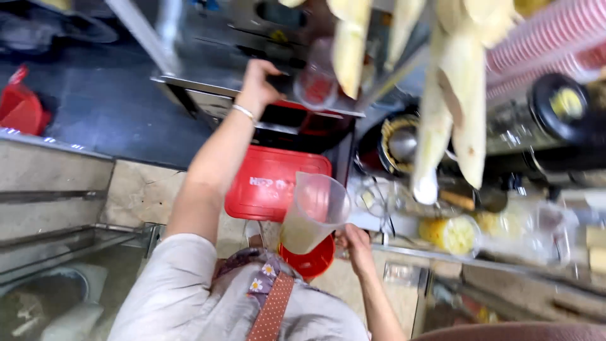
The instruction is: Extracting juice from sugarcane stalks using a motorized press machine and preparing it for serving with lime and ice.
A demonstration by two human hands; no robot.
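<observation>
Down by the stall front, the right hand has its grip closed around the lower side of a clear plastic jug, held above a red bowl. Pale yellowish juice sits in the jug's bottom. The jug is tilted: its long axis runs from the base at lower left to the wide rim at upper right, mouth pointing up towards the machine. Over on the other side, the left hand, with a thin bracelet at the wrist, reaches out to the edge of a metal machine, just beside a clear cup showing some red inside; whether that grip is closed on anything I cannot tell. Between the two arms lies a flat red rectangular lid with white lettering. Peeled pale stalks hang across the top, stacked red-and-white striped cups fill the upper right corner, and below them sits a round black cap with a yellow label.
</observation>
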